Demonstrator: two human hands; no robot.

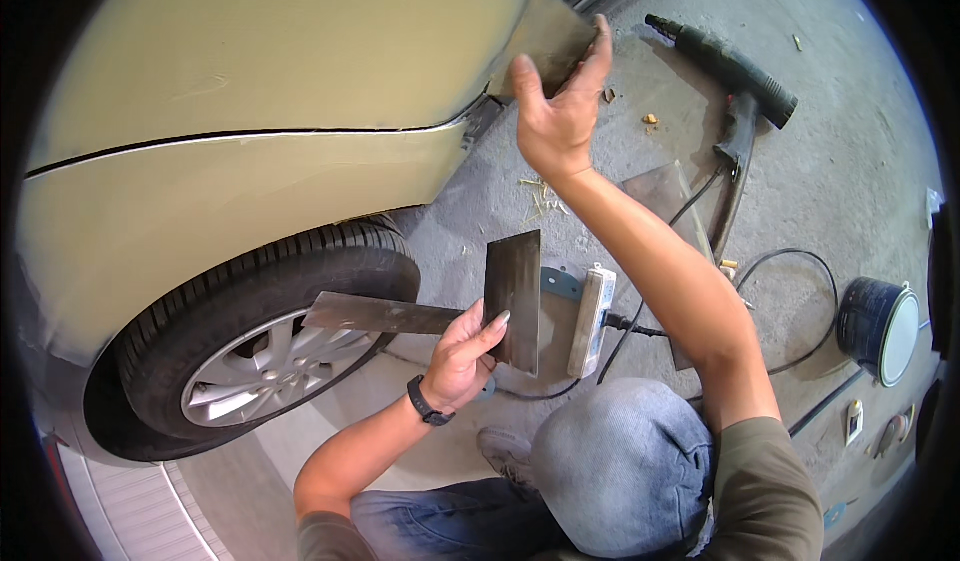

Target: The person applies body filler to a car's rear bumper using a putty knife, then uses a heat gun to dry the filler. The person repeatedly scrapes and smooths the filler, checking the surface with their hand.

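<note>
My left hand (462,363), with a dark band at its wrist, is closed on two flat metal spreaders. One dark rectangular spreader (513,296) stands up from the fingers. The other, a long blade (375,313), points left in front of the car wheel (270,371). My right hand (562,126) reaches up to the edge of the car body, its thumb and fingers around a thin, flat metal spreader (550,41). This spreader lies at the lower edge of the yellowish, matte car panel (300,51); whether it presses on the panel I cannot tell.
A black heat gun (730,71) lies on the concrete floor at upper right, its cord curving down. A white power strip (592,323) with a plug sits right of my left hand. Farther right stands a dark can (880,331). My knee in denim (620,471) fills the lower middle.
</note>
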